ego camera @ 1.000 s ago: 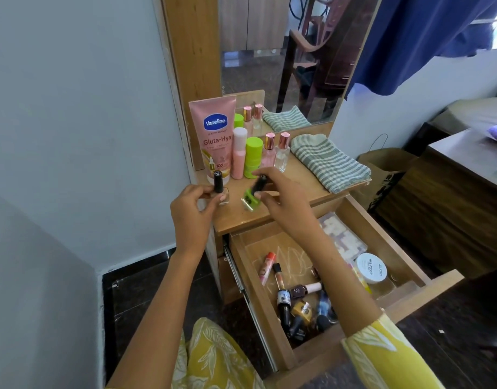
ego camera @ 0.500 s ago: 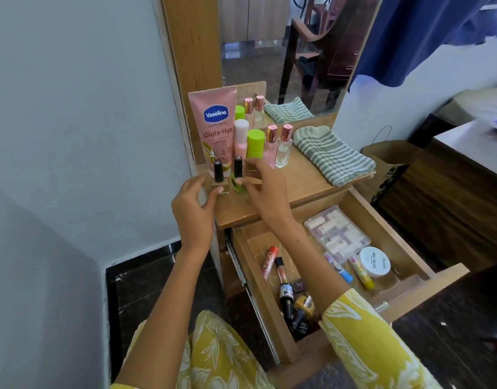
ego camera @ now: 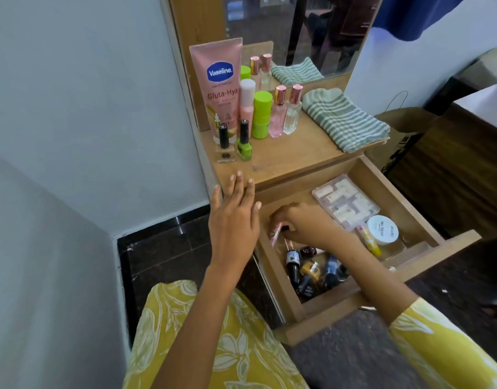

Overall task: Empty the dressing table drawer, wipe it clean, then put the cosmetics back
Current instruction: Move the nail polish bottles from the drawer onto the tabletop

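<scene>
The wooden drawer (ego camera: 427,220) stands pulled open under the dressing table top (ego camera: 292,155). Inside lie several nail polish bottles (ego camera: 309,265), a clear plastic box (ego camera: 345,202), a white jar (ego camera: 382,230) and a small yellow tube (ego camera: 369,241). My right hand (ego camera: 303,224) is down in the drawer's left part, its fingers curled round a pink tube (ego camera: 276,235). My left hand (ego camera: 236,217) hovers with straight fingers by the table's front left edge, holding nothing. On the top stand a clear nail polish bottle (ego camera: 224,147) and a green nail polish bottle (ego camera: 244,144).
Behind the two bottles stand a pink Vaseline tube (ego camera: 218,85), a pink bottle, a green container (ego camera: 262,113) and two perfume bottles (ego camera: 285,112). A folded striped cloth (ego camera: 345,119) lies at the right. A mirror backs the table. A paper bag (ego camera: 399,133) sits right, a wall left.
My right hand set the green nail polish bottle upright on the top, then dropped into the drawer onto the pink tube. My left hand let go of the clear bottle and drew back.
</scene>
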The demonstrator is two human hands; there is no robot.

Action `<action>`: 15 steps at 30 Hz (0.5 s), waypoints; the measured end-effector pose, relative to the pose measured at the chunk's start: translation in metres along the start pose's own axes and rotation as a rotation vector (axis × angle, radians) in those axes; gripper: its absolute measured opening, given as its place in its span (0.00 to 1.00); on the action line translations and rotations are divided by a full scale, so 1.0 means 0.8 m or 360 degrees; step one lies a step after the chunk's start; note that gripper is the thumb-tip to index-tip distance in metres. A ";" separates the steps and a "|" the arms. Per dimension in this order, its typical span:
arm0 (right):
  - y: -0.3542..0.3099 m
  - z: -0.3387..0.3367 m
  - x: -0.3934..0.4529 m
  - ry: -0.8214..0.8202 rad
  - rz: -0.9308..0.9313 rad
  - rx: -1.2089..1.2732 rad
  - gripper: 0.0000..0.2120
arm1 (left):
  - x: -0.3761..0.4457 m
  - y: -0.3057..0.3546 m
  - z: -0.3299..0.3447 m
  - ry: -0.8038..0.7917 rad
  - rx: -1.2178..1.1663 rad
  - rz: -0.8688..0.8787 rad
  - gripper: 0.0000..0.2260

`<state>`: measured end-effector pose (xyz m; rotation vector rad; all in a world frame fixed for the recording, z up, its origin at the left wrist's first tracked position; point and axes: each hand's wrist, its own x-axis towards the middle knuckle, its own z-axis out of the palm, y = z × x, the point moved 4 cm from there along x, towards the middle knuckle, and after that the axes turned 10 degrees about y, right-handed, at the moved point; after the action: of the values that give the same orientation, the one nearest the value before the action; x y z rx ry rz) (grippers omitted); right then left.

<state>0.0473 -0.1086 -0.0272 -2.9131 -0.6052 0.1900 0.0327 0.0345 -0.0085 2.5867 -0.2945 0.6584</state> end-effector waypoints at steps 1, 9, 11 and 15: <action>-0.002 0.006 0.001 -0.0047 0.0001 -0.0055 0.15 | 0.000 0.001 0.001 0.0001 0.0023 -0.0002 0.19; 0.021 0.000 -0.011 0.0055 0.0218 0.0016 0.14 | -0.003 0.002 0.008 -0.0084 0.0153 -0.0067 0.22; 0.017 -0.001 -0.024 -0.0110 0.0039 0.0252 0.11 | -0.005 0.003 0.008 -0.0099 0.0175 -0.0070 0.22; -0.003 0.008 -0.045 -0.0378 -0.0216 0.0306 0.20 | -0.007 0.004 0.009 -0.0110 0.0212 -0.0056 0.23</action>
<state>0.0126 -0.1199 -0.0300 -2.6723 -0.7711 0.5505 0.0301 0.0290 -0.0157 2.7394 -0.2337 0.5958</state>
